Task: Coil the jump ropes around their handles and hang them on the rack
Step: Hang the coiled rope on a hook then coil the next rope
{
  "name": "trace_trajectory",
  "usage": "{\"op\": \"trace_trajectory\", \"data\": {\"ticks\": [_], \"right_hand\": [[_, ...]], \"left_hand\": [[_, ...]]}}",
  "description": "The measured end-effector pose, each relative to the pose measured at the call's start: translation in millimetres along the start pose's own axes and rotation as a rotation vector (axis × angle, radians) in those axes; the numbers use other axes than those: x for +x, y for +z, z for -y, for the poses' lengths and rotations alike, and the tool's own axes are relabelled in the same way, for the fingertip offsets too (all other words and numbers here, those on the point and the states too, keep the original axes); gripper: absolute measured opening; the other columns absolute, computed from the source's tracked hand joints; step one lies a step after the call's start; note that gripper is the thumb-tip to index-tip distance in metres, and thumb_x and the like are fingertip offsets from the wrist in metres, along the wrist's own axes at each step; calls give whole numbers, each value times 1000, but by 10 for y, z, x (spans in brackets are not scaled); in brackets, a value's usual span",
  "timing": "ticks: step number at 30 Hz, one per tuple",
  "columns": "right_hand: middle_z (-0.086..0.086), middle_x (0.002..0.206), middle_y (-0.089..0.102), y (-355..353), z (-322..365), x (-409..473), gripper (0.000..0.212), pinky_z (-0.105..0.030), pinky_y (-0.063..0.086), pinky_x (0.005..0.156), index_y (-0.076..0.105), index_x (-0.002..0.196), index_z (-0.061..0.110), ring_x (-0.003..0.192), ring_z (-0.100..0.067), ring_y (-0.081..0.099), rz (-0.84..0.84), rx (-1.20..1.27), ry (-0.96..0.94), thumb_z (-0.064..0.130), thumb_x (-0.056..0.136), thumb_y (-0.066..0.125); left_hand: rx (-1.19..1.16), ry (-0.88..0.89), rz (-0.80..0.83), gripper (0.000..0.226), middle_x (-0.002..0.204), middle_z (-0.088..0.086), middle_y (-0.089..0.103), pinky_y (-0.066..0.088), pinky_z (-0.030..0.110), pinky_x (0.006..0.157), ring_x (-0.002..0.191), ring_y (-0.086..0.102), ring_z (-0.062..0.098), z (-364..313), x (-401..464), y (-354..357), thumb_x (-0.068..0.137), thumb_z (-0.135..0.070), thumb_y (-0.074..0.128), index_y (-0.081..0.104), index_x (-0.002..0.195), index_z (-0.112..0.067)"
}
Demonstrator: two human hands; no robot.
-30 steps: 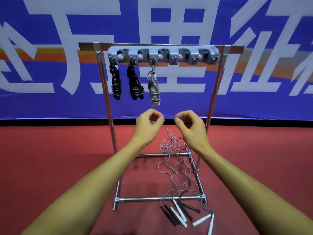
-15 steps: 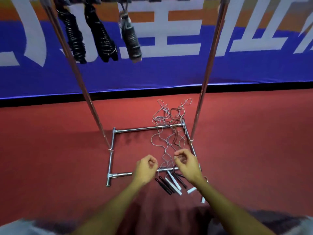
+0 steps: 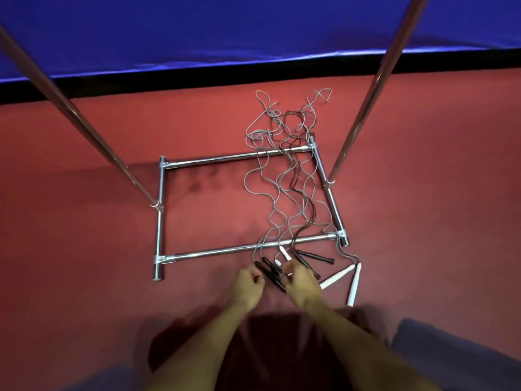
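Several uncoiled jump ropes (image 3: 284,187), grey and black, lie tangled on the red floor across the right side of the rack's metal base (image 3: 225,251). Their handles rest just in front of the base's near bar: black handles (image 3: 269,272) between my hands, another black handle (image 3: 317,256), and two white handles (image 3: 337,279) to the right. My left hand (image 3: 249,287) is curled shut beside the black handles. My right hand (image 3: 301,285) lies over more handles, its fingertips at a white handle (image 3: 284,253); its grip is hidden. The rack's hooks are out of view.
Two slanted rack uprights (image 3: 363,108) rise from the base at left and right. A blue banner (image 3: 253,29) with a black lower strip runs along the back. My knees in dark cloth (image 3: 451,354) show at the bottom.
My view has dropped from the rack's hooks to the floor. Both hands came down from chest height to the handles in front of the base bar.
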State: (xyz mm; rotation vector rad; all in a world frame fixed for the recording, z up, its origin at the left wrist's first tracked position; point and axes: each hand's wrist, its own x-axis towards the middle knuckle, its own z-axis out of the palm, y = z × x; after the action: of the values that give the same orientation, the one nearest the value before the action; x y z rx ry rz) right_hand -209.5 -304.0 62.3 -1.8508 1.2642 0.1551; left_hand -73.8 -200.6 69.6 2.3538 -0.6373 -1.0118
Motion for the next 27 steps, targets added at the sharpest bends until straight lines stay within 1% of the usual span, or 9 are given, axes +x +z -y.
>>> {"op": "trace_trajectory", "data": {"ticks": [4, 7, 10, 13, 16, 19, 23, 25, 27], "right_hand": [[-4, 123, 71, 321, -33, 312, 33, -37, 49, 99, 65, 126, 20, 120, -29, 63, -6, -65, 2, 23, 93, 66], [-6, 131, 64, 519, -91, 519, 47, -39, 49, 99, 56, 138, 19, 124, -31, 59, -14, -123, -1, 20, 92, 63], [-7, 134, 61, 677, -122, 642, 48, -42, 52, 95, 52, 141, 21, 125, -32, 58, -3, -206, 22, 24, 94, 62], [-7, 135, 59, 779, -136, 697, 49, -43, 53, 96, 55, 140, 20, 125, -31, 58, -18, -231, 21, 25, 93, 64], [-8, 134, 56, 840, -150, 718, 46, -42, 50, 99, 57, 137, 19, 123, -33, 58, 44, -173, 11, 24, 92, 65], [-9, 129, 58, 866, -132, 682, 39, -44, 50, 100, 58, 133, 19, 117, -36, 61, 119, -49, -13, 22, 94, 60], [-8, 127, 58, 687, 65, 481, 43, -44, 48, 101, 51, 137, 17, 120, -32, 58, 120, -9, -71, 22, 95, 55], [-10, 129, 59, 466, 290, 325, 48, -42, 47, 101, 48, 142, 15, 122, -34, 58, 123, 4, -114, 18, 94, 55], [-13, 139, 56, 192, 577, 127, 54, -37, 42, 107, 44, 149, 12, 130, -33, 53, 120, -3, -216, 14, 95, 53]], "left_hand": [[-63, -107, 54, 6, 101, 4, 76, 49, 26, 82, 95, 70, 23, 256, 322, 275, 95, -14, 69, 71, 95, -19], [-160, -162, 35, 20, 103, 13, 77, 57, 43, 91, 99, 73, 34, 529, 589, 556, 92, -10, 74, 63, 92, -26], [-283, -237, 56, 21, 97, 5, 76, 59, 43, 91, 94, 74, 29, 764, 806, 847, 92, -9, 74, 61, 94, -26], [-546, -348, 83, 14, 95, 11, 77, 65, 45, 76, 82, 75, 34, 545, 748, 784, 96, -5, 68, 67, 105, -15], [-714, -422, 140, 18, 89, 16, 73, 61, 32, 58, 71, 72, 27, 420, 693, 654, 104, 4, 53, 65, 110, -8], [-677, -405, 174, 18, 89, 16, 73, 62, 33, 60, 71, 72, 27, 401, 636, 475, 106, 2, 51, 65, 107, -9], [-448, -244, 162, 15, 91, 14, 76, 59, 29, 59, 66, 69, 20, 348, 570, 57, 104, -10, 62, 70, 91, -12], [-411, -165, 110, 22, 81, 10, 72, 55, 28, 57, 63, 62, 19, 185, 548, -270, 104, -19, 63, 69, 85, -11], [-322, -20, -12, 31, 76, 10, 70, 54, 37, 68, 70, 60, 21, -82, 510, -643, 103, -31, 62, 69, 80, -11]]}}
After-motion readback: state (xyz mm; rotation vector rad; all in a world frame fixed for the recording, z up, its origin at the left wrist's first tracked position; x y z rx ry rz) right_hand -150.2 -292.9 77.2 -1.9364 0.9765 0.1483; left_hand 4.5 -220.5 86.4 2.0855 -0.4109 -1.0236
